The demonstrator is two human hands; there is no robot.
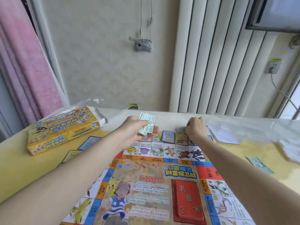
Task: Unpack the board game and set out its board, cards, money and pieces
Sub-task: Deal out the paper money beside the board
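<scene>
The colourful game board [155, 184] lies unfolded on the yellow table [19, 168]. My left hand [138, 129] holds a small stack of pale green paper money [146, 125] above the board's far edge. My right hand [196, 129] reaches past the far edge, its fingers on a greyish bill or card [180, 129] on the table; the grip is partly hidden. Two cards, one blue [168, 136] and one orange [181, 138], lie along the board's far edge. The yellow game box [63, 129] lies open at the far left.
More cards [88, 142] lie left of the board near the box. A white paper stack [222, 133] and clear plastic wrap [253, 127] sit at the far right. A green bill [259, 164] lies right of the board. A wall and radiator stand behind the table.
</scene>
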